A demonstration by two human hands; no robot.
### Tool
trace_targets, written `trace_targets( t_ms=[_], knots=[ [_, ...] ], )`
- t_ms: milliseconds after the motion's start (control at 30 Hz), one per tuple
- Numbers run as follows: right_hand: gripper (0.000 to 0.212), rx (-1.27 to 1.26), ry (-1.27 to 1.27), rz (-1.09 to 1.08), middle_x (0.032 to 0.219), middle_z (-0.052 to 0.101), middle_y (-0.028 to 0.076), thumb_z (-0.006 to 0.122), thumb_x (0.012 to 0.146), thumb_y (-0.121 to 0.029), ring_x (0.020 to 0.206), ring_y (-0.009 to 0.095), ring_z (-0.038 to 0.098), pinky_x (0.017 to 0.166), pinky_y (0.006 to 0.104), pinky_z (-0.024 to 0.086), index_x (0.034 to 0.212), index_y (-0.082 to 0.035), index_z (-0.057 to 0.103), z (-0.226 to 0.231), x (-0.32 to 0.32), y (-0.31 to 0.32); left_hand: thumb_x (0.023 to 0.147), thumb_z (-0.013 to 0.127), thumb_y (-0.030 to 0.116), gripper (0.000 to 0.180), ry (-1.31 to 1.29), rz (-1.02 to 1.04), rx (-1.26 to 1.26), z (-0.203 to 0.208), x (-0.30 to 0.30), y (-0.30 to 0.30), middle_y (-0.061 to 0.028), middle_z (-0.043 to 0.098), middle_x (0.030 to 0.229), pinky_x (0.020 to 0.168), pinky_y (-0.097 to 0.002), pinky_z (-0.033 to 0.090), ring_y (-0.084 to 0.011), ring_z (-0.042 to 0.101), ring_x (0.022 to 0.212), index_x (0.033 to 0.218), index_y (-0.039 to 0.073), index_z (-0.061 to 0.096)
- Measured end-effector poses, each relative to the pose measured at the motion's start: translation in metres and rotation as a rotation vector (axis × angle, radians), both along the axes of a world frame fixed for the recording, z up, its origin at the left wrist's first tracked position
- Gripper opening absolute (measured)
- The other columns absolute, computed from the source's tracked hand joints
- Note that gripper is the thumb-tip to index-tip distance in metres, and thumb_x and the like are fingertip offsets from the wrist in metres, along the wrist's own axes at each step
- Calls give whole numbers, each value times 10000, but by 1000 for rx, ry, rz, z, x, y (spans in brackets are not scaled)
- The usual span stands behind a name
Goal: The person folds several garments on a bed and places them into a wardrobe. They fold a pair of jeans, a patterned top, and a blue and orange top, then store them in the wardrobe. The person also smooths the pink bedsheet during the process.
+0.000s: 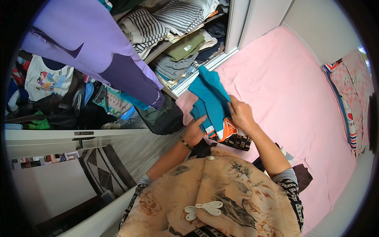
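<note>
Between my hands is a teal garment (pixel 213 104) with orange and white at its lower end, partly folded, one flap standing up at the far end. My left hand (pixel 195 131) grips its near left edge, a beaded bracelet at the wrist. On the other side my right hand (pixel 241 115) pinches the right edge. Part of the fingers of both hands is hidden by the cloth. Just below it, a black patterned cloth (pixel 240 143) shows at the edge of the bed.
A pink-sheeted bed (pixel 276 79) lies to the right, with a dark brown cloth (pixel 303 177) on it. Ahead, shelves hold folded clothes such as an olive garment (pixel 185 47). Purple trousers (pixel 98 43) hang at upper left above piled clothes. A white door (pixel 59 136) stands at left.
</note>
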State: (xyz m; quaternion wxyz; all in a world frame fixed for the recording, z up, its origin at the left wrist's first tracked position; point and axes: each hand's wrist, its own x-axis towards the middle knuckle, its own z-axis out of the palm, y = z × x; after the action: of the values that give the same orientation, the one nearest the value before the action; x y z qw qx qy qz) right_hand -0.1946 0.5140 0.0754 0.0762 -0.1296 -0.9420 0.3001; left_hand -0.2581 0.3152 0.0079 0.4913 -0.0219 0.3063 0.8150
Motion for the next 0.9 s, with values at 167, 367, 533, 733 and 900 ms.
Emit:
trace_targets(
  t_ms=[167, 367, 533, 733, 900],
  knots=[
    [370, 355, 110, 160, 1030, 663, 224, 566, 771, -90, 789, 304, 682, 507, 403, 513, 1102, 75, 541, -9, -17, -36, 1005, 492, 309, 492, -9, -12, 228, 1, -17, 11, -48, 429, 1437, 1069, -410, 383, -212, 415, 1318, 1424, 88, 360],
    [482, 624, 294, 341, 1192, 617, 246, 622, 764, -145, 952, 318, 651, 734, 426, 496, 1182, 86, 554, -35, -14, -89, 988, 516, 369, 419, -252, 83, 38, -32, -26, 9, -67, 499, 1318, 1043, -447, 415, -248, 483, 1234, 1312, 109, 463],
    [368, -265, 256, -91, 1133, 668, 162, 607, 869, -56, 962, 247, 646, 847, 353, 493, 1233, -19, 577, -18, -20, -20, 970, 541, 287, 456, -319, 246, 85, -40, -43, -6, -133, 476, 1380, 1073, -491, 379, -321, 464, 1261, 1353, 64, 435],
    [183, -357, 326, -114, 910, 610, 122, 594, 791, 27, 862, 272, 613, 767, 353, 485, 963, -34, 604, -22, -6, -14, 989, 488, 301, 426, -462, 474, 107, -22, -72, 6, -91, 498, 1386, 1085, -470, 371, -283, 473, 1271, 1344, 67, 461],
    [524, -197, 519, -136, 1200, 548, 189, 678, 726, 6, 1120, 345, 543, 974, 396, 421, 1215, -20, 494, -22, -18, -25, 1001, 446, 331, 425, -484, 422, 81, -10, -63, 18, -94, 513, 1374, 1071, -457, 393, -278, 498, 1249, 1338, 73, 475]
  ],
)
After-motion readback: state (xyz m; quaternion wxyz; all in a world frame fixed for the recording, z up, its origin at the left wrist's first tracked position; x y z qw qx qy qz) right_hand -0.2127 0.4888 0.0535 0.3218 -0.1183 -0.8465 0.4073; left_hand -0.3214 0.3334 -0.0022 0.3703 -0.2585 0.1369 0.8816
